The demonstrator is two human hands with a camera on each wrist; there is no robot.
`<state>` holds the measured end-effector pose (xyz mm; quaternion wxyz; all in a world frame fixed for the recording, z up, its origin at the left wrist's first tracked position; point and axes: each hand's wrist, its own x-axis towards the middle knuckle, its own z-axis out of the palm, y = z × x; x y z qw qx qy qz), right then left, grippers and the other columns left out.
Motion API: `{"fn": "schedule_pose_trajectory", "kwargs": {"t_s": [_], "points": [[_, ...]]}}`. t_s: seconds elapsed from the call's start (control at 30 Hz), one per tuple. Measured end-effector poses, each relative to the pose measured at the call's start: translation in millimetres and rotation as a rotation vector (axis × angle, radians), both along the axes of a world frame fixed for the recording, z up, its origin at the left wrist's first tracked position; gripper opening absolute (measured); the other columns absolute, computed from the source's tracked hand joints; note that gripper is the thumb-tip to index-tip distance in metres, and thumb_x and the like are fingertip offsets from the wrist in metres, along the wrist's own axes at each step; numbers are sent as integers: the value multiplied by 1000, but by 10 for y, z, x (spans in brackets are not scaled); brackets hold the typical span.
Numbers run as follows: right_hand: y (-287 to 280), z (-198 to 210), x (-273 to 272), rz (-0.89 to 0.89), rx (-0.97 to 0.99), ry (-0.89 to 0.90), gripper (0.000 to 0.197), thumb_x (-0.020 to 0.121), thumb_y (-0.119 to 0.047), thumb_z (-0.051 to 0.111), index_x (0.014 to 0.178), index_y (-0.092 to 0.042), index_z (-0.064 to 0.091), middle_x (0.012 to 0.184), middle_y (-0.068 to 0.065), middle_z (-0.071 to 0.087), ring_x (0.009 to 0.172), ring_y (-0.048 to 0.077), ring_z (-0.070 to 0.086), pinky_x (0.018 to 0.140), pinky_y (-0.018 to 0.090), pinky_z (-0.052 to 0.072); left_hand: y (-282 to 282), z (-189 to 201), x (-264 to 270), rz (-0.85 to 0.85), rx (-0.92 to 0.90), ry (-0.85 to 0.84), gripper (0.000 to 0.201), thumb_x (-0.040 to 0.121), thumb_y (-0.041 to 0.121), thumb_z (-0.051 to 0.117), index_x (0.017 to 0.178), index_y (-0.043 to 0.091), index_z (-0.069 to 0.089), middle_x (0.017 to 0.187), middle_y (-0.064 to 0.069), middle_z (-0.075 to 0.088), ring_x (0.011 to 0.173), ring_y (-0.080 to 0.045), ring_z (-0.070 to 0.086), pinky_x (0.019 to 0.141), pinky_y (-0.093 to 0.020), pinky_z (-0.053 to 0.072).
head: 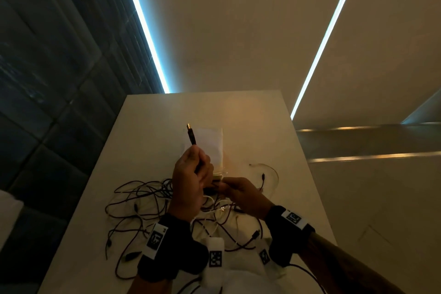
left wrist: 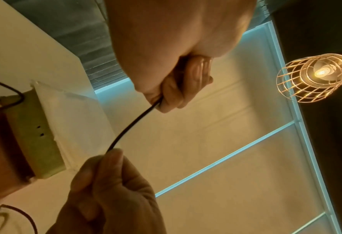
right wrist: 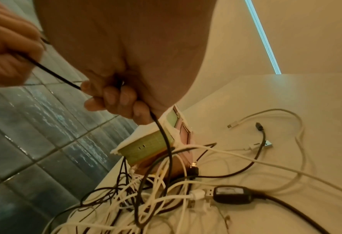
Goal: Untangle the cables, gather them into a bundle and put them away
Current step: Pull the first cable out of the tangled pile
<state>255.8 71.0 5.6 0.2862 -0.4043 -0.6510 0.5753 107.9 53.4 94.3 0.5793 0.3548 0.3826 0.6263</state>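
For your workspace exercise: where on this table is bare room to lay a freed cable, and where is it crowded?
Bare: the table strip between its far edge and the white box, and its left margin beside that box. Crowded: the cable tangle under both hands, spreading to the near edge, with loose cable ends right of the box.

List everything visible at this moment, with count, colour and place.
black cable: one, black with gold USB plug, held up between both hands
cable tangle: many, black and white, on table
box: one, pale green and pink, behind the tangle
table: one, white
pendant lamp: one, wire cage, lit, overhead
wrist bands: two, black with white tags
left hand: grips black cable
right hand: grips same cable
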Motion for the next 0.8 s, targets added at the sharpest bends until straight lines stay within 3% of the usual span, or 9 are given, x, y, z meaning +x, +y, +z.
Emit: {"fn": "schedule_pose_trajectory", "kwargs": {"t_s": [0.07,0.17,0.3,0.43,0.53,0.57,0.63,0.7,0.8], "points": [[13,-120,-11,-8,63,-47,23,100,-25,49,89,-25,68,73,-16,60,70,0,51,73,25,43,-19,32,-9,6,-9,23,30,95,29,39,75,8,44,47,6,35,37,-8,20,42,-30,12],[29,-233,-60,-30,103,-82,38,101,-21,47,83,-50,64,71,-16,57,70,1,50,70,22,40,-26,108,-42,28,-10,37,31,101,24,35,75,9,44,47,5,34,37,-7,20,42,-29,11],[13,-355,-136,-54,117,-93,49,101,-17,46,79,-58,61,70,-12,54,68,1,49,68,20,40,-11,226,-89,79,-12,18,33,103,18,28,75,10,43,47,5,35,37,-6,20,39,-24,13],[53,-549,-217,-97,124,-174,46,100,-17,47,72,-52,60,65,-13,54,65,1,50,66,22,40,-31,234,-132,142,-22,43,34,104,18,29,74,11,44,47,4,35,36,-7,21,38,-20,16],[94,-521,-252,-199,78,-183,34,97,-19,50,66,-27,59,65,-4,57,63,12,52,66,39,44,-72,130,-184,204,-65,172,39,105,21,29,71,10,45,44,2,32,35,-10,21,38,-22,17],[111,-441,-265,-259,53,-147,32,97,-16,51,67,-15,60,65,0,57,62,13,51,64,38,44,-88,89,-199,218,-92,243,41,105,22,29,70,9,45,44,0,33,35,-10,22,37,-22,19],[171,-165,-274,-364,61,-54,30,97,-15,54,71,-2,62,61,-5,55,57,6,47,58,26,40,-105,19,-216,241,-168,349,41,105,23,29,70,8,44,47,-5,36,35,-11,28,39,-22,25],[190,203,-306,-379,113,35,29,96,-15,56,70,-3,63,56,-13,53,53,1,45,55,18,37,-126,-26,-244,251,-272,325,40,105,22,30,70,7,43,53,-13,47,36,-14,36,41,-23,29],[127,648,-369,-276,170,119,26,95,-11,57,72,-1,65,58,-12,56,54,0,47,56,17,38,-153,-1,-251,195,-386,182,37,105,23,29,74,8,43,73,-19,71,48,-24,61,40,-22,42]]}}
